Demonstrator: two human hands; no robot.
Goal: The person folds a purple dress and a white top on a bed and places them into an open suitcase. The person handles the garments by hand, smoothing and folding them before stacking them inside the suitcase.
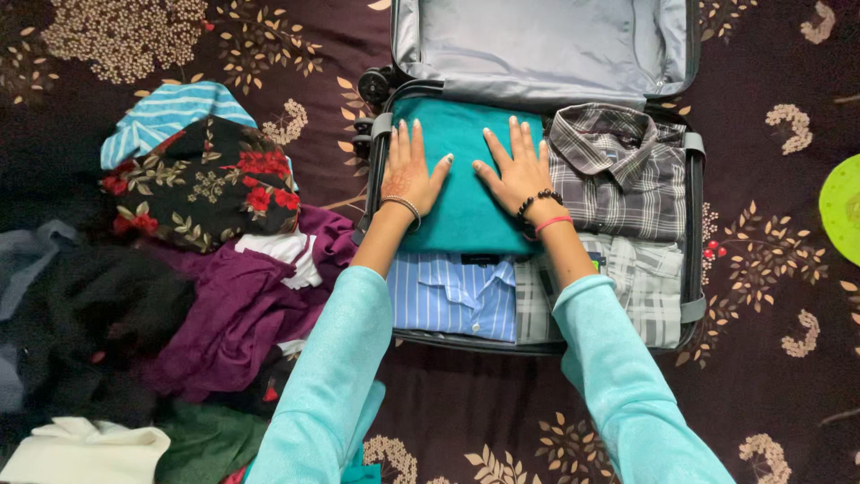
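An open suitcase (693,269) lies on a dark floral bedspread, its grey-lined lid (537,45) raised at the top. Inside, a folded teal garment (466,179) fills the upper left. My left hand (409,170) and my right hand (517,170) both press flat on it, fingers spread, holding nothing. Beside it sits a folded grey plaid shirt (618,170). Below lie a blue striped shirt (452,296) and a pale checked shirt (636,287). Both my arms wear light turquoise sleeves.
A heap of loose clothes lies left of the suitcase: a black floral piece (202,179), a turquoise striped one (166,112), purple fabric (233,314), black, green and cream items. A bright green round object (842,211) shows at the right edge.
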